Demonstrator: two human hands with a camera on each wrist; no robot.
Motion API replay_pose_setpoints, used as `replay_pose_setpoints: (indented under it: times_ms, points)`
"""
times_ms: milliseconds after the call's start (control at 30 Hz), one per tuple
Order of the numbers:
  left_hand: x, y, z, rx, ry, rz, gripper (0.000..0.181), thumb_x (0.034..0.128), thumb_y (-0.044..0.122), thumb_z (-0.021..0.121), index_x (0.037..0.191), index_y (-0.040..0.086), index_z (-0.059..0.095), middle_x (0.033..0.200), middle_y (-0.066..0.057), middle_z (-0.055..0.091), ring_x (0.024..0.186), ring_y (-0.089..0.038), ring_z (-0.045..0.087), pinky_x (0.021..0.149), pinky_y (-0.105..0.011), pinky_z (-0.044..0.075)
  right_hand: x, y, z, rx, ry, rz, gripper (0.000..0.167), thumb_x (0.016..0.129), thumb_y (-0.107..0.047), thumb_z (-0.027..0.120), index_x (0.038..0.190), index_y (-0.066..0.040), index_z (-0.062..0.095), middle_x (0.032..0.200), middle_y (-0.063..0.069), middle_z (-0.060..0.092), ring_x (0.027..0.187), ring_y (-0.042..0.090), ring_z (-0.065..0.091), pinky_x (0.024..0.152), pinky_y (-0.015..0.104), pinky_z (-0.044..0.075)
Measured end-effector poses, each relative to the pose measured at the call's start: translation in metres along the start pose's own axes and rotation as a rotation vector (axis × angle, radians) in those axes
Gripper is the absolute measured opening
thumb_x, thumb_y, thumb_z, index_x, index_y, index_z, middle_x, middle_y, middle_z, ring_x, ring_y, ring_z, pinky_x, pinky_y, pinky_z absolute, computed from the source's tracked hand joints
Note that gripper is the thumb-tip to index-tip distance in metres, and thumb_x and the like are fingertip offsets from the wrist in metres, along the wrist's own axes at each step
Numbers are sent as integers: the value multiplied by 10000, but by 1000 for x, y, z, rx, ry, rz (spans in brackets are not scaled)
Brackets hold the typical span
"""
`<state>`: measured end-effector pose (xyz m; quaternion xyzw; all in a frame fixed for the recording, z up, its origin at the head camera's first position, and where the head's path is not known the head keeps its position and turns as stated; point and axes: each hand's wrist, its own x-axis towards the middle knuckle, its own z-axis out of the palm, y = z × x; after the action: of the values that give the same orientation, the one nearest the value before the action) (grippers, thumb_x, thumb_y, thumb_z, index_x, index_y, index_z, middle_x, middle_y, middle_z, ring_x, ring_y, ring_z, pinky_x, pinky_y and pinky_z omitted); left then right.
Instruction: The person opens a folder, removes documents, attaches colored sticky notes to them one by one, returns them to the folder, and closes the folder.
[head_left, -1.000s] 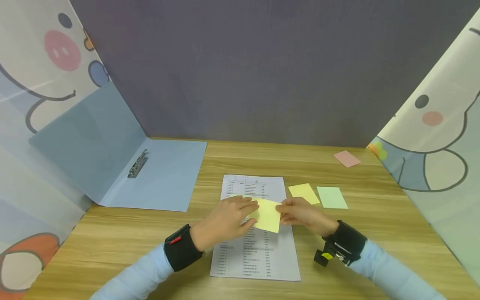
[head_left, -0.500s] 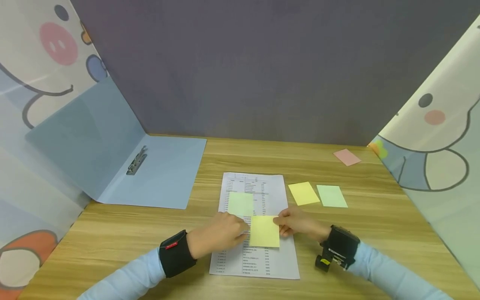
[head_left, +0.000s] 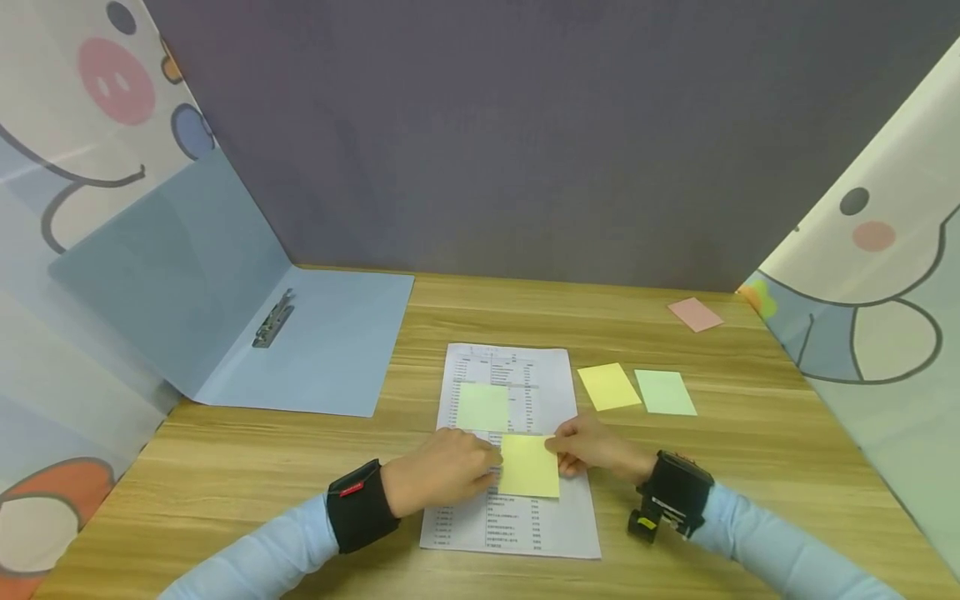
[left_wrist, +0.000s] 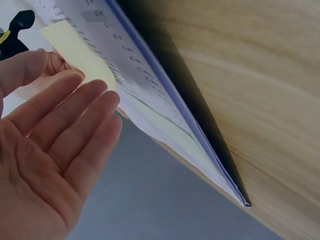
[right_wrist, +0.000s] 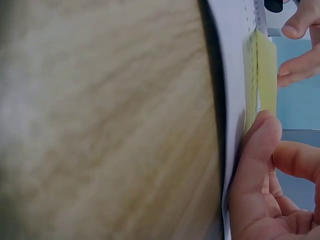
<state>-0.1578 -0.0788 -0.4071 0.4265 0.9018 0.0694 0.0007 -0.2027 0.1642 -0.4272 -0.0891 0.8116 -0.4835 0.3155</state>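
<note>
Clock positions are as seen from the head camera, with the held yellow note [head_left: 529, 467] taken as the dial's centre. This note is positioned over the middle of the printed sheets [head_left: 555, 533] and is pinched near its two o'clock corner between the thumb and fingers of the right hand [head_left: 596, 446]. The left hand [head_left: 444, 468] is placed at nine o'clock, relaxed and grasping nothing; whether the note's edge is touched by its fingertips cannot be told with certainty. An inner green note [head_left: 482, 407] is laid on the sheets between ten and eleven o'clock. On the wooden table [head_left: 300, 450], a loose yellow note [head_left: 609, 387] is seen between one and two o'clock, an outer green note [head_left: 665, 392] just beside it at two, and a pink note [head_left: 695, 314] farther out. A blue folder [head_left: 337, 358] is spread toward ten o'clock, its cover raised and a metal clip [head_left: 273, 319] fixed near the fold. The table is bounded at twelve o'clock by a grey panel [head_left: 480, 167].
</note>
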Motion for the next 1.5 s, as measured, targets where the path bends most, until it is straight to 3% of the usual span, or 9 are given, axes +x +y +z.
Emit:
replay_pose_setpoints:
  times_ms: [67, 167, 267, 933, 1500]
  points:
    - [1, 1, 0, 20, -11, 12, 116, 862, 257, 629, 907, 158, 669, 978, 34, 684, 798, -50, 626, 625, -175, 480, 0, 0, 0, 1, -3, -4, 239, 890, -166, 558, 707, -13, 572, 591, 19, 580, 520, 92, 551, 520, 220, 492]
    - [3, 1, 1, 46, -22, 24, 195, 867, 260, 621, 1020, 148, 671, 1185, -27, 627, 1068, -144, 603, 805, -262, 519, -1, -1, 0, 3, -4, -6, 240, 891, -161, 556, 695, -22, 561, 591, 19, 577, 520, 92, 549, 522, 220, 492]
    - [5, 1, 3, 60, -33, 16, 216, 870, 264, 614, 1045, 150, 664, 1226, -36, 601, 1117, -156, 576, 850, -286, 510, -1, -2, 0, 1, -1, -5, 237, 891, -155, 557, 699, -17, 564, 590, 19, 574, 518, 90, 550, 520, 218, 492]
    - [7, 2, 8, 36, -87, -31, 212, 871, 256, 605, 1041, 151, 674, 1239, -42, 592, 1144, -176, 559, 852, -330, 511, 2, -4, 2, -30, 20, 15, 219, 876, -138, 568, 705, -2, 575, 575, 17, 571, 487, 81, 543, 478, 185, 467]
    - [12, 0, 11, 41, -75, 1, 206, 859, 267, 619, 1025, 158, 671, 1227, -60, 598, 1113, -185, 578, 823, -312, 518, 2, -6, 2, -51, 31, 28, 210, 873, -129, 570, 703, -6, 581, 565, 6, 563, 477, 71, 539, 471, 176, 450]
